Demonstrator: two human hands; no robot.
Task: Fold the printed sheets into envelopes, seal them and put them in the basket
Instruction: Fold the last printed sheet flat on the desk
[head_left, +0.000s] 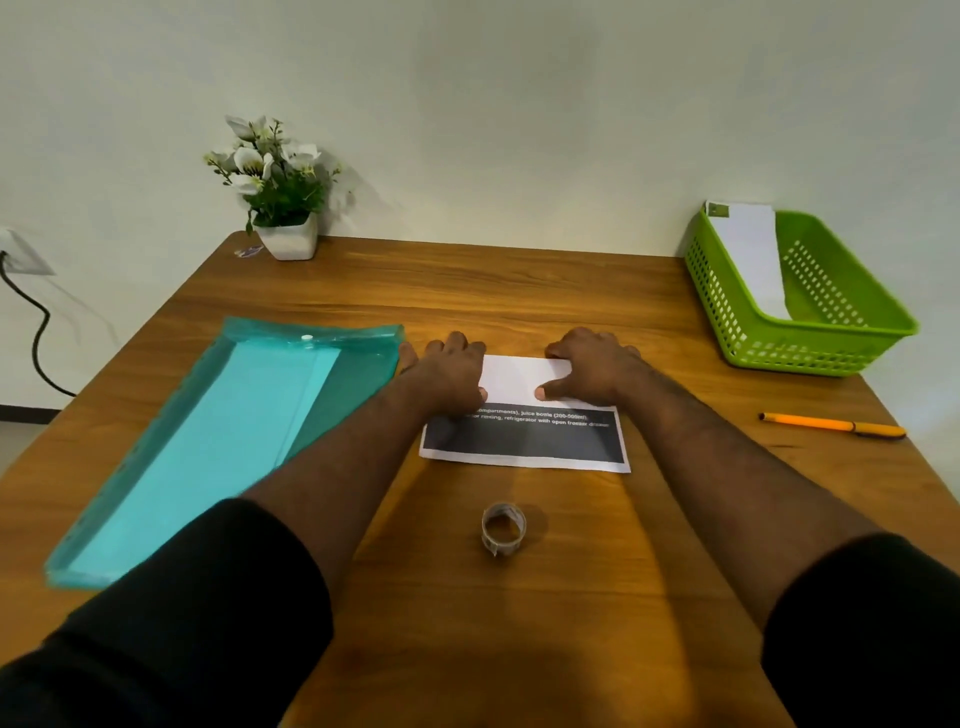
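Printed sheet lies mid-surface just beyond the tape roll, its far part folded over white. My left hand and right hand press on that fold, fingers spread flat, thumbs on the paper; neither grip seems to pinch anything. Farther right, the green basket holds a white envelope, probably sealed.

Both forearms reached forward, bare below dark sleeves pushed up near the elbows. The left hand lay palm down, knuckles raised, thumb pointing inward. The right hand mirrored it, fingers bent at the far edge, thumb stretched toward the left thumb, tips apart
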